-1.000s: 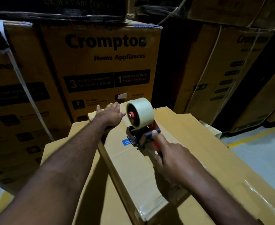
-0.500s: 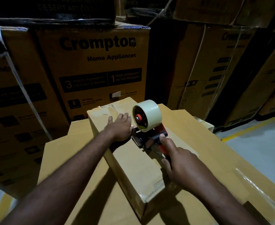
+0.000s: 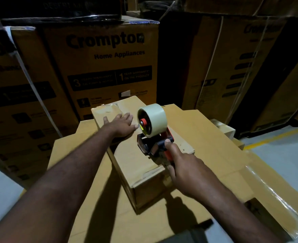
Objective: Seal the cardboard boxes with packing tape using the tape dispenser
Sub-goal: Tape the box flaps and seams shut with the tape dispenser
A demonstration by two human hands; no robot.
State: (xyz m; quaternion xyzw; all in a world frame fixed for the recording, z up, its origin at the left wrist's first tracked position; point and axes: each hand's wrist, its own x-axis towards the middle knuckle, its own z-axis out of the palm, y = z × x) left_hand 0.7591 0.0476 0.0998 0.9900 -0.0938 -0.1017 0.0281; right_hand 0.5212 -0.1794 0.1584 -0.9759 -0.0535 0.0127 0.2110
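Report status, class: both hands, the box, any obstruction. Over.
Left hand flat on small box. Right hand grips tape dispenser on box top. No obstruction seen.

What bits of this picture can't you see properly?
Head view:
- Handle of the tape dispenser: wrapped by the right hand.
- Where tape meets the small cardboard box: hidden under the dispenser.
- Small print on the Crompton box: dark, blurred.
- Box top under the left hand: covered by the palm.
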